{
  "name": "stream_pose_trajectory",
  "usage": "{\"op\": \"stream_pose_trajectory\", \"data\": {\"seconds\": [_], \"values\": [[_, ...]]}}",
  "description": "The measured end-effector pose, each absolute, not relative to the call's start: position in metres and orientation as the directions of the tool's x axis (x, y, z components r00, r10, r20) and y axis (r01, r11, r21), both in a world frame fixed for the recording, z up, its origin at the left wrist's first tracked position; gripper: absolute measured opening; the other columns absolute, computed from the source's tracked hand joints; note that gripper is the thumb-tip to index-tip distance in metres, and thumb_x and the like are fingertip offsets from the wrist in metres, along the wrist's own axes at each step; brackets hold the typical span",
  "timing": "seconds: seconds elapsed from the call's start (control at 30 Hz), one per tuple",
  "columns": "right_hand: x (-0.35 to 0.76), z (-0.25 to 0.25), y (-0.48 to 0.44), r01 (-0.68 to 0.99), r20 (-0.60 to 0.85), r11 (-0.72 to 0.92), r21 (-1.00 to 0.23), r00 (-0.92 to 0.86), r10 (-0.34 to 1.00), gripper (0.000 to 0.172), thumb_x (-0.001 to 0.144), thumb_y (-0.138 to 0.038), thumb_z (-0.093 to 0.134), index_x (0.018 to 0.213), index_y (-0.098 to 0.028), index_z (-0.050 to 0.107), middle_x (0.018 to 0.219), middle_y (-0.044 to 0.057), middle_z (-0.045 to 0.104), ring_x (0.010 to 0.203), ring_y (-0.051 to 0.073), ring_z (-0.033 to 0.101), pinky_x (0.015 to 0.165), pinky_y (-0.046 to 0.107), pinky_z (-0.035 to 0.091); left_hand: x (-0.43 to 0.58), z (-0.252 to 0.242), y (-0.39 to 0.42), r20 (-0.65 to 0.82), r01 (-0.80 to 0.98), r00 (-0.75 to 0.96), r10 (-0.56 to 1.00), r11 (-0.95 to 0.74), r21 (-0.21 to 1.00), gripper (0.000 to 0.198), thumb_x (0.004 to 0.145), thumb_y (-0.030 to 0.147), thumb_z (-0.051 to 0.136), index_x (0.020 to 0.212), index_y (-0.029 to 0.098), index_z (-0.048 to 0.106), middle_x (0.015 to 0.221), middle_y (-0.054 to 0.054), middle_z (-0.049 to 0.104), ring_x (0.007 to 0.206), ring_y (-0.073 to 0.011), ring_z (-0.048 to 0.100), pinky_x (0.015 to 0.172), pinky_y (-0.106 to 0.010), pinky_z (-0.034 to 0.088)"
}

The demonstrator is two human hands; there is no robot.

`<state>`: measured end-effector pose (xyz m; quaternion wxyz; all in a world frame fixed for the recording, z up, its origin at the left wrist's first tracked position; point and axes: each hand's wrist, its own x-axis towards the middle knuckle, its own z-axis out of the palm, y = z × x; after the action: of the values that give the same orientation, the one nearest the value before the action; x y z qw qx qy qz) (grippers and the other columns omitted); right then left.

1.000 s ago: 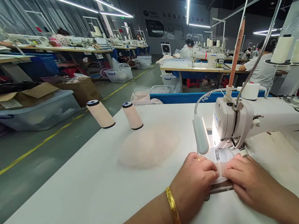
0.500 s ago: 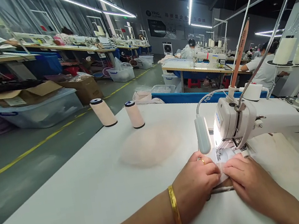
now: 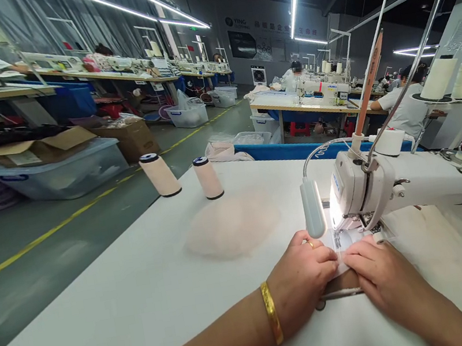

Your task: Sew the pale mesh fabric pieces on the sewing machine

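Note:
My left hand [image 3: 306, 272] lies just in front of the needle of a white sewing machine [image 3: 345, 190], fingers bent and pressed down on a thin, sheer pale fabric [image 3: 342, 263]. On the other side of the needle, my right hand [image 3: 384, 271] pinches the same fabric, its fingertips close to the presser foot [image 3: 336, 238]. Much of the cloth is hidden under both hands. A lit lamp [image 3: 313, 207] on a bendy neck shines on the needle area. Below my fingers a brown strip [image 3: 342, 283] shows at the machine bed's edge.
Two pale pink thread cones [image 3: 208, 177] stand at the table's far left edge. A sheer beige fabric piece [image 3: 233, 228] lies left of the machine, and another pale sheer piece [image 3: 437, 242] lies under its arm. Several people sit at other machines beyond.
Both hands have shifted very slightly forward toward the needle, and more of the brown strip shows beneath them. The thread cones and loose fabric pieces stay put.

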<state>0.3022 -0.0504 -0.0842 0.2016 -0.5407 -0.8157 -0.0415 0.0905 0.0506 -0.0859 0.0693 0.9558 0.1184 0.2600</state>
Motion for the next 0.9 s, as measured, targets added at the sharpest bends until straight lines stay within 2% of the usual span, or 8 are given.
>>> {"op": "stream_pose_trajectory", "data": {"seconds": [0.13,0.3,0.47,0.77,0.9], "values": [[0.302,-0.085,-0.051,0.904,0.376,0.396,-0.16,-0.316,0.871,0.042,0.086,0.002,0.048,0.111,-0.025,0.066,0.099,0.006,0.069,0.086,0.024,0.061,0.073,0.035,0.047,0.092,-0.084,0.052,0.487,0.202,0.833,0.263,-0.964,0.175,0.026,0.084,0.0,0.059,0.091,0.022,0.07,0.101,0.002,0.079,0.087,-0.0182,0.066,0.091,-0.04,0.035],[0.301,-0.085,-0.05,0.91,0.377,0.374,-0.18,-0.287,0.881,0.035,0.084,0.004,0.047,0.099,-0.023,0.063,0.098,0.005,0.068,0.084,0.023,0.059,0.07,0.033,0.043,0.094,-0.083,0.055,0.47,0.227,0.84,0.272,-0.962,0.151,0.021,0.086,0.0,0.058,0.081,0.019,0.065,0.096,0.002,0.077,0.084,-0.0167,0.066,0.088,-0.038,0.037],[0.3,-0.083,-0.047,0.91,0.366,0.369,-0.191,-0.283,0.887,0.034,0.084,0.004,0.045,0.097,-0.023,0.061,0.097,0.005,0.068,0.082,0.023,0.058,0.068,0.032,0.041,0.096,-0.083,0.058,0.453,0.237,0.849,0.272,-0.962,0.134,0.021,0.087,0.001,0.058,0.079,0.02,0.064,0.092,0.0,0.075,0.083,-0.0176,0.066,0.086,-0.037,0.04],[0.301,-0.083,-0.044,0.929,0.359,0.34,-0.149,-0.269,0.894,0.036,0.088,0.002,0.042,0.105,-0.024,0.06,0.099,0.005,0.069,0.078,0.023,0.059,0.063,0.031,0.038,0.099,-0.083,0.062,0.451,0.281,0.841,0.3,-0.953,0.112,0.025,0.095,0.006,0.053,0.079,0.021,0.065,0.087,-0.001,0.073,0.083,-0.0188,0.066,0.09,-0.038,0.043],[0.304,-0.087,-0.043,0.936,0.361,0.316,-0.156,-0.244,0.9,0.04,0.09,0.001,0.042,0.114,-0.025,0.06,0.106,0.007,0.069,0.085,0.025,0.063,0.066,0.032,0.043,0.1,-0.083,0.062,0.451,0.3,0.834,0.318,-0.947,0.115,0.026,0.094,0.005,0.052,0.08,0.021,0.066,0.089,-0.002,0.074,0.087,-0.0195,0.067,0.093,-0.039,0.043]]}}
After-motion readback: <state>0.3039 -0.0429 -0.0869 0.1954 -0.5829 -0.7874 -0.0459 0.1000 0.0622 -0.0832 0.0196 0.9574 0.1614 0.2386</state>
